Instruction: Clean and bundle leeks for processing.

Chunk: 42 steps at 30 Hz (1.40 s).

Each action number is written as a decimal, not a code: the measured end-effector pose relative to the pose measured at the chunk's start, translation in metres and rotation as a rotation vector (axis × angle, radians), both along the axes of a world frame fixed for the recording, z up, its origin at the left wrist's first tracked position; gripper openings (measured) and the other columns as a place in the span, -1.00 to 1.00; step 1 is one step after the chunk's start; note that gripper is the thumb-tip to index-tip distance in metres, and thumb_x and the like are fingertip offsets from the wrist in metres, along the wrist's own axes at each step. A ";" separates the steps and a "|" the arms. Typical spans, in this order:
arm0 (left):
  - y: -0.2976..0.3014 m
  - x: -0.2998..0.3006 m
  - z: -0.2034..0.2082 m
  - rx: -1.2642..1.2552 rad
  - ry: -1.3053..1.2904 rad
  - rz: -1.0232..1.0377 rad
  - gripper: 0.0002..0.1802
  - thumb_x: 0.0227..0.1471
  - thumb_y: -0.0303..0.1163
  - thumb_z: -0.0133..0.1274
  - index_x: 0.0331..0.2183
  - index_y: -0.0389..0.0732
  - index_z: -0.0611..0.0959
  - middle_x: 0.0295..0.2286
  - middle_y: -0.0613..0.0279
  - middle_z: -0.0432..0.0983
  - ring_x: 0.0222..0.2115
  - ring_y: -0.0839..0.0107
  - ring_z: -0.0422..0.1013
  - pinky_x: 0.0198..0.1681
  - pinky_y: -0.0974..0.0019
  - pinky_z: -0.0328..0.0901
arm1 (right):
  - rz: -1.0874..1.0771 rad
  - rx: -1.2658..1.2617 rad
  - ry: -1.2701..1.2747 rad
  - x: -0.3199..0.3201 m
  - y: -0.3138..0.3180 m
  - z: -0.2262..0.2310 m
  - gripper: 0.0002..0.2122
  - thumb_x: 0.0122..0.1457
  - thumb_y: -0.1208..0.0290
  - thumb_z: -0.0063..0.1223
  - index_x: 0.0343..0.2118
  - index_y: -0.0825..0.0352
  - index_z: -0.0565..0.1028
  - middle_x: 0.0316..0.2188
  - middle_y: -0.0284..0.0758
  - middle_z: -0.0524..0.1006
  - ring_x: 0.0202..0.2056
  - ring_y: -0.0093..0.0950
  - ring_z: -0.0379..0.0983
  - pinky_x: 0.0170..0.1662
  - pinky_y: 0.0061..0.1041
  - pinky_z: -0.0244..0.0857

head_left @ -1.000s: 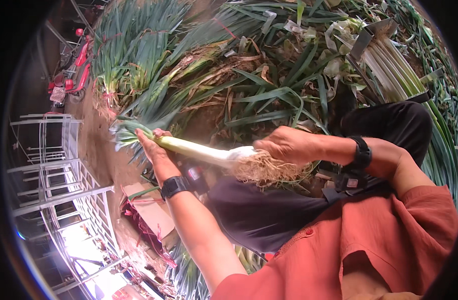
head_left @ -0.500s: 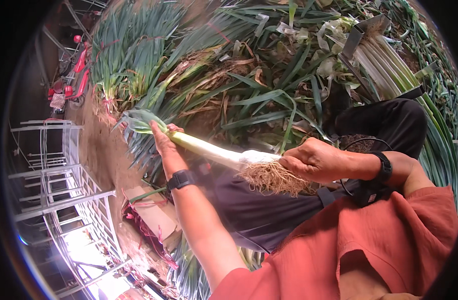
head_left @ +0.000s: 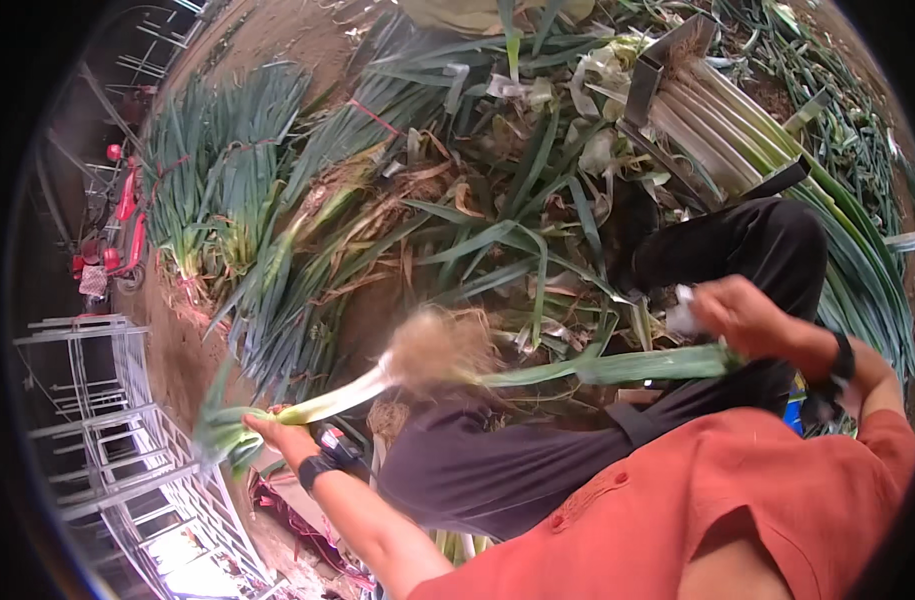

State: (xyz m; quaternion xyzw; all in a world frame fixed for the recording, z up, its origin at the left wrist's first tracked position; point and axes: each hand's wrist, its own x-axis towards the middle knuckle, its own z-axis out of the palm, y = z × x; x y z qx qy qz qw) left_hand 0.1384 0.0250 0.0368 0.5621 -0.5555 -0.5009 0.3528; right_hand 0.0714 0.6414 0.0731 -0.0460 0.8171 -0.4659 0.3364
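My left hand (head_left: 285,440) is closed round a leek (head_left: 345,392) where its white shank turns green. The leek's root end, smeared by motion, points away toward the middle. Off to the right, my right hand (head_left: 745,315) is closed on a long green leek leaf (head_left: 647,367), with a whitish piece showing at the fingers. The leaf stretches across above my lap toward the roots; whether it still joins the leek I cannot tell.
Loose leeks and peeled leaves (head_left: 517,240) cover the ground ahead. Tied leek bundles (head_left: 222,165) lie far left. A metal holder (head_left: 642,88) with trimmed leeks (head_left: 712,140) stands at the right beside my knee (head_left: 747,250). White metal racks (head_left: 127,370) are at the left.
My left hand has moved down and left with the leek. My right hand has left the root end and moved right, now with a long leaf stretched out from it. The view has shifted.
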 end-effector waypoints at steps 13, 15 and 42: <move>0.066 -0.044 0.068 0.081 0.847 -0.351 -0.42 -0.05 -0.10 0.05 -0.01 -0.07 0.30 -0.22 0.18 0.33 -0.20 0.21 0.34 -0.06 -0.04 0.22 | 0.410 -0.222 0.771 -0.130 -0.212 -0.006 -0.70 0.09 0.34 0.03 -0.14 0.36 0.39 -0.22 -0.16 0.46 -0.21 -0.33 0.44 -0.18 -0.40 0.34; 0.081 -0.053 0.080 0.199 0.921 -0.539 -0.46 -0.05 -0.19 0.06 -0.02 -0.09 0.31 -0.23 0.16 0.38 -0.14 0.20 0.33 -0.03 -0.08 0.18 | 0.497 -0.213 0.669 -0.107 -0.242 0.021 -0.68 0.09 0.31 0.04 -0.12 0.37 0.40 -0.26 -0.16 0.49 -0.18 -0.33 0.44 -0.13 -0.42 0.33; 0.108 -0.061 0.066 0.321 1.004 -0.477 -0.59 -0.01 -0.26 0.05 -0.11 -0.15 0.37 -0.26 0.17 0.41 -0.47 0.40 0.34 -0.38 0.37 0.30 | -0.106 -0.347 0.318 -0.116 -0.073 -0.065 -0.84 0.08 0.53 -0.04 -0.27 0.42 0.47 -0.56 -0.44 0.44 -0.56 -0.68 0.32 -0.48 -0.66 0.24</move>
